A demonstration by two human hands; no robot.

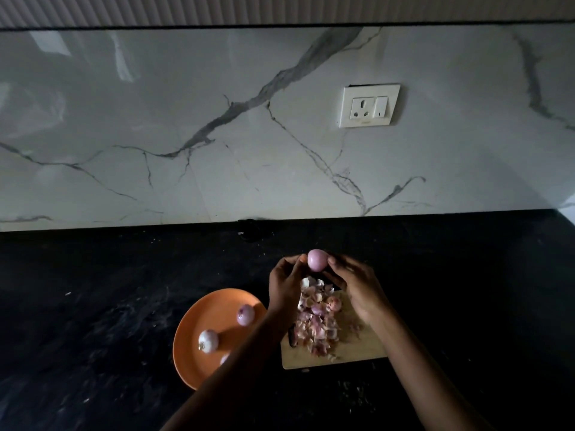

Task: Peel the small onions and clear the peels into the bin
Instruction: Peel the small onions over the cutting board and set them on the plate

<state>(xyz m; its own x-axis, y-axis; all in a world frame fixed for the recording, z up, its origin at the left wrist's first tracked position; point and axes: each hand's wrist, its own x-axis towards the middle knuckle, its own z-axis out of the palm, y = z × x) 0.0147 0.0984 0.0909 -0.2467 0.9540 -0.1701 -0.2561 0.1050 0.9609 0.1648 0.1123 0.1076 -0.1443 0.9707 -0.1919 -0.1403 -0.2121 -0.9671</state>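
Head view — both hands, left hand (287,286) and right hand (357,287), pinch one peeled onion (316,260).

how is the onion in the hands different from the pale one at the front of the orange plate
The held onion is smooth, evenly pink and glossy; the pale onion on the orange plate is whitish with a rougher end showing. The held onion is raised above the cutting board, pinched between the left hand and right hand; the pale onion lies untouched on the plate. Both are small and round.
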